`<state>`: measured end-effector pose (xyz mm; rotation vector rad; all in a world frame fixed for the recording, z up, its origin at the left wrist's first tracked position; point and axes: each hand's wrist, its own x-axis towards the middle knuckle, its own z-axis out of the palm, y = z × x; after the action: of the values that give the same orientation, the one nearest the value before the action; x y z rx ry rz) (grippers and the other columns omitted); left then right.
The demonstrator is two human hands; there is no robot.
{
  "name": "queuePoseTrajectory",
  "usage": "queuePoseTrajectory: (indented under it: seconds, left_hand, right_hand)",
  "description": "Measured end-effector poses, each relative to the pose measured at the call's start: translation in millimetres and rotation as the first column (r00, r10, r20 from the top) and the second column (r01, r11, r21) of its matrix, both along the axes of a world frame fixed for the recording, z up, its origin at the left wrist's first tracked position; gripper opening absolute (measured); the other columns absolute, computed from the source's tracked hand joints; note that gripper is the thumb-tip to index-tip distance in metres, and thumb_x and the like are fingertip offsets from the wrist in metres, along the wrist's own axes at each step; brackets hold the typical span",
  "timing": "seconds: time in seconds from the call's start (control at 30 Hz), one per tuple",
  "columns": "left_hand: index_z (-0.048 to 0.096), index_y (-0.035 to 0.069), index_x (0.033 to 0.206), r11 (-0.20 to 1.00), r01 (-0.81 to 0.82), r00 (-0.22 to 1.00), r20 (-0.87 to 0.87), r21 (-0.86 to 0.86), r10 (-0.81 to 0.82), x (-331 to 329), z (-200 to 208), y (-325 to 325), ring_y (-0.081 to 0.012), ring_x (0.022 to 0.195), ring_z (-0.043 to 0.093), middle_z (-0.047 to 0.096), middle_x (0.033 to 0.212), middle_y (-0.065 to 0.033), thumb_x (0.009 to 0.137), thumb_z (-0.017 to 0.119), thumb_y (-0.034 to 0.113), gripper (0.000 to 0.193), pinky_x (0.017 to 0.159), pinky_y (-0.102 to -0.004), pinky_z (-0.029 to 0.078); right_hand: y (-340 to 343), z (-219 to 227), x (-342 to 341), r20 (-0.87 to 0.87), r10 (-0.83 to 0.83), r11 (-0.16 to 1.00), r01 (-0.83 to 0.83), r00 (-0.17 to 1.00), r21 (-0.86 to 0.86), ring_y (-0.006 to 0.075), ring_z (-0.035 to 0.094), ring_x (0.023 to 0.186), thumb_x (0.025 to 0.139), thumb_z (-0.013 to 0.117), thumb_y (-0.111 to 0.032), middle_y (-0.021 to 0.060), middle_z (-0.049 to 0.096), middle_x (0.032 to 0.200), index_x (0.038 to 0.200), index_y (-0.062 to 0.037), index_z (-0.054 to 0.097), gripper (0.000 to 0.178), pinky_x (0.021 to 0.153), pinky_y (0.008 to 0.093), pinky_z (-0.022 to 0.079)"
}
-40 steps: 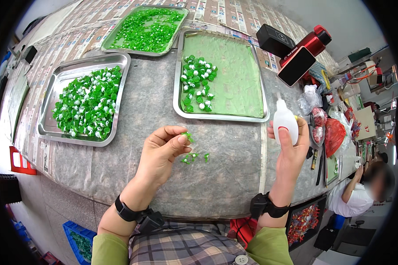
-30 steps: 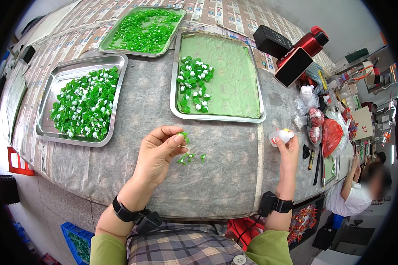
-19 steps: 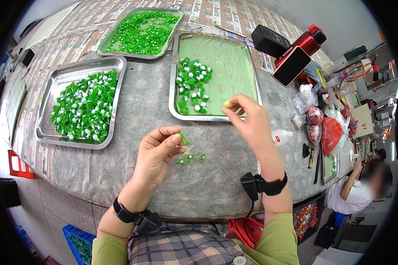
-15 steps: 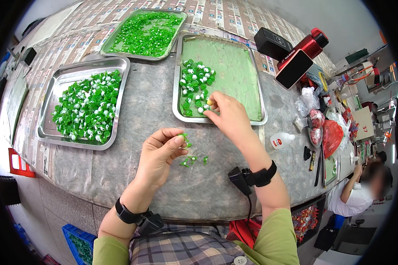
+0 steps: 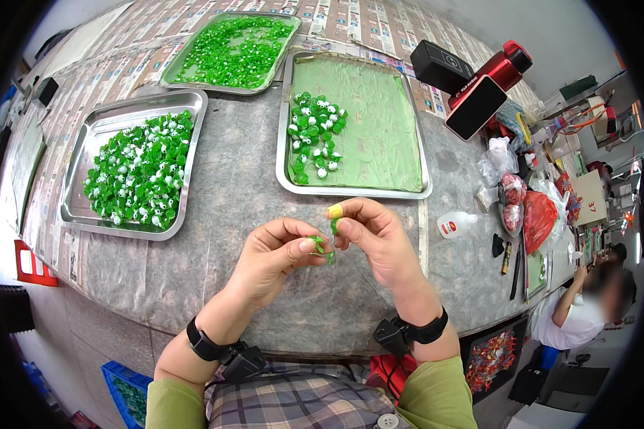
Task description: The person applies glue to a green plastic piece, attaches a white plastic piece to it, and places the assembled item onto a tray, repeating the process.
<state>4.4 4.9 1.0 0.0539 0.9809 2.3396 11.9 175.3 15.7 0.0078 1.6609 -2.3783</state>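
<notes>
My left hand [image 5: 268, 254] pinches a small green plastic piece [image 5: 318, 244] between thumb and fingertips. Close against it, my right hand [image 5: 381, 243] holds another small green piece [image 5: 334, 227] in a pinch; yellow tape wraps its index fingertip. The two pieces are nearly together above the grey table, and fingers hide their exact contact. Beyond the hands lies a metal tray [image 5: 353, 191] lined with a green sheet. Green pieces with white eyeball-like beads [image 5: 315, 123] are grouped along its left side.
Another metal tray [image 5: 71, 187] at left holds a heap of green-and-white pieces. A third tray [image 5: 291, 43] at the back holds small green pieces. To the right are a white bottle [image 5: 456, 224], a phone [image 5: 476, 108], a red flask [image 5: 499, 70] and a black box [image 5: 440, 68].
My right hand has come back from the lined tray to meet my left hand, carrying a green piece. My left hand has shifted slightly right.
</notes>
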Motion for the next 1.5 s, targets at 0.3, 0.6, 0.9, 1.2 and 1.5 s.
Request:
queuePoseTrajectory:
  seconds: [0.3,0.6,0.9,1.2,1.5]
  left_hand:
    - [0.052,0.003,0.088,0.997,-0.041,0.998,0.059,0.069,0.037,-1,-4,0,-0.0155,0.076,0.058,0.058,0.084,-0.0093,0.078,0.054,0.01,0.012,0.066,-0.0255,0.049]
    - [0.052,0.003,0.088,0.996,-0.076,0.992,0.1,0.043,0.071,-3,-5,1,-0.0137,0.074,0.058,0.058,0.083,-0.0085,0.078,0.054,0.008,0.011,0.065,-0.024,0.049]
    - [0.054,0.002,0.087,0.977,-0.151,0.988,-0.015,-0.152,0.151,0,-6,1,-0.0112,0.067,0.056,0.058,0.08,-0.0062,0.076,0.057,0.006,0.013,0.062,-0.0225,0.048]
    - [0.057,-0.001,0.08,0.915,-0.276,0.921,-0.352,-0.294,0.165,2,-4,4,-0.0098,0.066,0.054,0.056,0.076,-0.0051,0.073,0.058,0.001,0.007,0.058,-0.0204,0.045]
    - [0.059,0.001,0.076,0.747,-0.493,0.626,-0.778,-0.447,-0.052,-3,4,-1,-0.0132,0.064,0.053,0.055,0.071,-0.0057,0.065,0.062,-0.003,0.012,0.056,-0.0221,0.043]
  right_hand:
    - [-5,2,9,0.053,0.018,0.997,-0.014,0.998,-0.073,0.0082,0.054,0.065,0.077,0.056,-0.007,0.0052,0.058,0.08,0.093,-0.0004,0.054,0.018,0.057,0.0195,0.044]
    - [-4,1,13,-0.057,-0.008,0.997,0.013,0.998,0.078,0.0092,0.054,0.078,0.075,0.056,-0.001,0.0054,0.056,0.089,0.096,-0.0009,0.052,0.021,0.068,0.0217,0.044]
    - [-12,3,15,-0.129,-0.106,0.991,0.116,0.986,0.069,0.0104,0.055,0.08,0.073,0.058,0.002,0.0056,0.057,0.087,0.093,0.0002,0.053,0.021,0.072,0.0216,0.044]
    - [-14,0,16,-0.136,-0.097,0.986,0.114,0.986,0.119,0.0101,0.056,0.075,0.072,0.059,0.001,0.0053,0.058,0.081,0.09,0.0001,0.054,0.019,0.068,0.0209,0.045]
    - [-6,6,15,-0.006,0.027,1.0,-0.027,1.0,-0.013,0.0124,0.056,0.079,0.076,0.055,-0.002,0.0084,0.058,0.086,0.097,0.0032,0.052,0.021,0.07,0.0236,0.047]
